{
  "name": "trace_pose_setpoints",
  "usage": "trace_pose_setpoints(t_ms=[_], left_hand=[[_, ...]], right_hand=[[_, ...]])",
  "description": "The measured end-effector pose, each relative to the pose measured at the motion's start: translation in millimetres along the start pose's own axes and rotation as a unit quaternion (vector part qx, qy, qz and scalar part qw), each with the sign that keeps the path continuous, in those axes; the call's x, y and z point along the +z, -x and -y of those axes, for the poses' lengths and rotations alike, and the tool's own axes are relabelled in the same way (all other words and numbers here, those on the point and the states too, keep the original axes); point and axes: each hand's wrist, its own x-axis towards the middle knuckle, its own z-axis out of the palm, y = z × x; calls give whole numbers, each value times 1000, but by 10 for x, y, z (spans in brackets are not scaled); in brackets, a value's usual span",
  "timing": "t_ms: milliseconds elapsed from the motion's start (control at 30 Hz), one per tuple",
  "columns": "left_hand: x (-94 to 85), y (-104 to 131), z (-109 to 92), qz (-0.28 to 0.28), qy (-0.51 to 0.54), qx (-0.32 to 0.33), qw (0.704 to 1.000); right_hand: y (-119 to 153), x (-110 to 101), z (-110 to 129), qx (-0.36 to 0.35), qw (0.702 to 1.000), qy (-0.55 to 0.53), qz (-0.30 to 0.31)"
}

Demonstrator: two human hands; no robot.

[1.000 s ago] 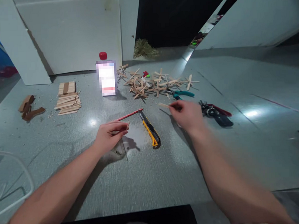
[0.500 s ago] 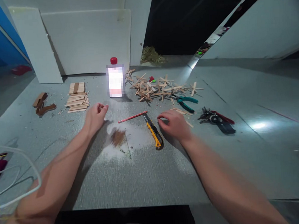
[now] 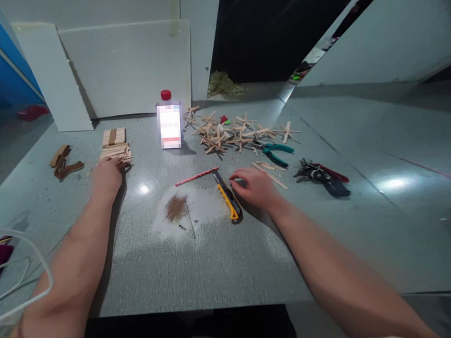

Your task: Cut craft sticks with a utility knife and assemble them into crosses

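Observation:
My left hand is at the near edge of a pile of flat wooden sticks, its fingertips on the sticks; whether it grips one is hidden. Behind that pile lies a banded bundle of sticks. My right hand rests on the grey table with its fingers curled, just right of a yellow and black cutter knife. No object shows in its fingers. A red pencil touches the table near the knife's tip. A clear triangle ruler lies beside brown dust.
A red-capped bottle stands behind the pencil. Crossed sticks are heaped at the back, with teal-handled pliers in front. Keys lie at the right, brown pieces at the left. A white cable loops at lower left.
My left hand has moved left from the open table to the stick pile. The right hand stays beside the knife. The whole view has shifted slightly.

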Motion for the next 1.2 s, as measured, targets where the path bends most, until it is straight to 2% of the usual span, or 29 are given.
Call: trace_pose_setpoints(t_ms=[267, 533, 600, 667, 700, 767, 833, 900, 967, 1033, 1200], left_hand=[[-9, -21, 35, -22, 8, -45, 999], [-200, 43, 0, -57, 136, -62, 987], [-261, 84, -92, -72, 181, -62, 979], [-283, 193, -310, -72, 234, -49, 968], [-273, 286, -469, -57, 264, -31, 962], [-206, 547, -850, 15, 329, 30, 944], [-107, 863, -1228, 111, 397, 88, 907], [-28, 1142, -1495, 200, 456, 129, 857], [-3, 1318, -1609, 263, 507, 150, 807], [-23, 1382, -1611, 297, 544, 154, 769], [-60, 1372, -1560, 350, 605, 142, 701]], right_hand=[[-7, -15, 41, 7, 1000, -16, 17], [-13, -4, 43, 16, 999, -42, 1], [-21, -23, 57, 19, 998, -55, -10], [-20, -55, 114, 22, 997, -73, -29], [-12, -73, 166, 21, 995, -87, -40], [28, -104, 320, 13, 991, -125, -55], [99, -112, 517, -9, 983, -178, -50], [181, -83, 707, -33, 971, -234, -34], [247, -20, 843, -35, 959, -280, -33], [281, 59, 910, -13, 946, -322, -43], [282, 180, 918, 57, 908, -414, -24]])
